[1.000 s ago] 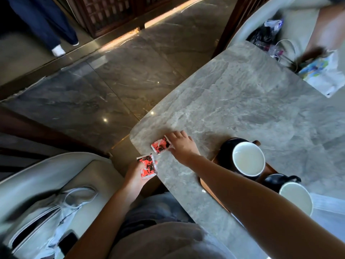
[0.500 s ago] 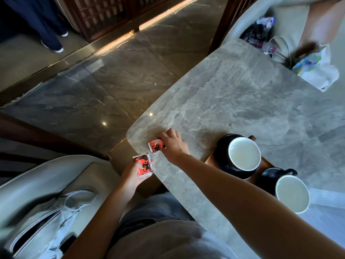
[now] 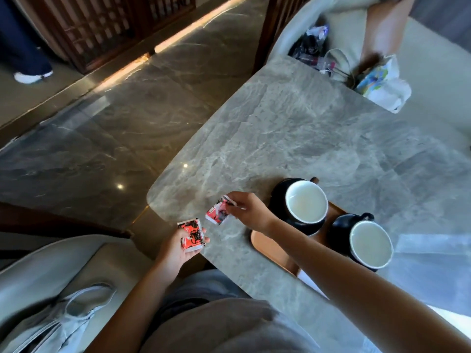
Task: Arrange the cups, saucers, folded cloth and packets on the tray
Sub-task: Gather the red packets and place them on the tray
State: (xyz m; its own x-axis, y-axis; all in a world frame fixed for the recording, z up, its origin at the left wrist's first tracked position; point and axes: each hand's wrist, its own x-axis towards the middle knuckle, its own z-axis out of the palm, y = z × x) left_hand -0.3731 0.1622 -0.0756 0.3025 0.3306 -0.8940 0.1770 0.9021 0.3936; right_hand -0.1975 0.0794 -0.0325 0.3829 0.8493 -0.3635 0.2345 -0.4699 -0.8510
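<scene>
Red-and-black foil marks both packets, and neither lies on the wooden tray yet. The right hand reaches out past the tray's left end and pinches the right-hand packet by its upper corner between thumb and fingers. That packet hangs tilted just left of the tray; I cannot tell whether its lower edge touches the grey marble bench. The left hand, further left of the tray and off the bench edge, grips the left-hand packet with fingers curled beneath and thumb on top.

On the tray stand 2 black cups with white insides: the far cup on a black saucer, and the near cup, its saucer mostly hidden. Right of the tray lies a pale blue-grey sheet, probably the folded cloth.

A corner pinch on slick foil is thin, so the right-hand packet could slip or swing on its way to the tray. The right forearm crosses low over the tray, close to the saucer, and pulling it back carelessly could nudge the far cup. The left-hand packet hangs past the bench edge, so if dropped it would likely miss the bench. Bare tray shows only at the left end, so a packet set there may overhang the lip.
</scene>
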